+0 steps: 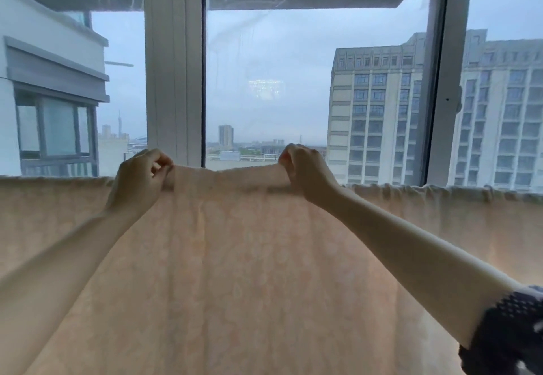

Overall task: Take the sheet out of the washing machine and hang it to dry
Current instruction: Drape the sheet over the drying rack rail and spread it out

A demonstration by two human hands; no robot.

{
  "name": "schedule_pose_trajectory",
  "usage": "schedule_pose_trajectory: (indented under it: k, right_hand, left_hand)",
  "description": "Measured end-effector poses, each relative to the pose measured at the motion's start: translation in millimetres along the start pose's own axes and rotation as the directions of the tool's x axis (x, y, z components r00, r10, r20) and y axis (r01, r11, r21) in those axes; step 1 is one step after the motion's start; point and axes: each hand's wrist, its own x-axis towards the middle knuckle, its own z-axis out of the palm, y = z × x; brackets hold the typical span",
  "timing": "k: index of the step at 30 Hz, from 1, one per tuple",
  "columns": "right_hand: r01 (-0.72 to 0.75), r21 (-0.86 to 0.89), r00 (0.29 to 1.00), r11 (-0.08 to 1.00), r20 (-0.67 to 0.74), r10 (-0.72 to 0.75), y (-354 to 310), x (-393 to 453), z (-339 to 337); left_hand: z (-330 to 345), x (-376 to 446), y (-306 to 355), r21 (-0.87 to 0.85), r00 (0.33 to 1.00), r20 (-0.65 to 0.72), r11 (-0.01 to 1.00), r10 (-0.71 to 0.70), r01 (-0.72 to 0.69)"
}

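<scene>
A pale peach sheet with a faint white pattern hangs across the whole width of the view, its top edge draped over a line that the cloth hides. My left hand pinches the top edge left of centre. My right hand pinches the same edge right of centre. Between the two hands the edge is lifted a little above the rest of the fold and pulled taut. Both arms reach forward and up.
Straight behind the sheet is a large window with white frames and a grey upright. High-rise buildings show through the glass. A dark patterned sleeve covers my right upper arm.
</scene>
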Motion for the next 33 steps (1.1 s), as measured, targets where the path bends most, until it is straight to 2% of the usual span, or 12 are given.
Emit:
schedule_pose_trajectory:
  k: [2,4,7,12,17,26,33]
  right_hand:
    - [-0.016,0.013,0.99,1.0,0.137,0.014,4.9,-1.9,2.9]
    - [-0.015,0.017,0.983,1.0,0.186,0.012,7.1,-4.9,4.1]
    - [0.029,0.013,0.987,0.999,0.155,-0.031,2.0,-6.5,4.1]
    - [0.137,-0.015,0.974,0.99,0.186,-0.132,-21.6,0.5,22.1]
    - [0.23,-0.02,0.954,0.973,0.201,-0.222,-59.2,10.8,48.3]
    - [0.322,0.0,0.927,0.947,0.201,-0.315,-138.6,29.0,101.6]
    - [0.324,-0.069,0.933,0.943,0.189,-0.307,-222.7,57.9,165.6]
  left_hand:
    - [2.6,-2.2,-2.9,0.027,0.991,0.133,0.999,-0.027,0.024]
    - [4.0,-8.0,-4.1,0.033,0.973,0.229,0.999,-0.032,0.025]
    - [-0.6,-11.6,-7.7,0.007,0.971,0.236,0.999,-0.044,0.043]
    - [-11.8,-16.3,-16.5,-0.014,0.963,0.269,1.0,-0.023,0.027]
    - [-30.0,-18.7,-40.0,0.054,0.964,0.265,0.998,0.012,-0.028]
    - [-71.4,-13.7,-114.7,0.064,0.951,0.307,0.997,0.028,-0.05]
    - [-119.2,-6.0,-215.8,0.024,0.949,0.311,0.997,0.059,-0.07]
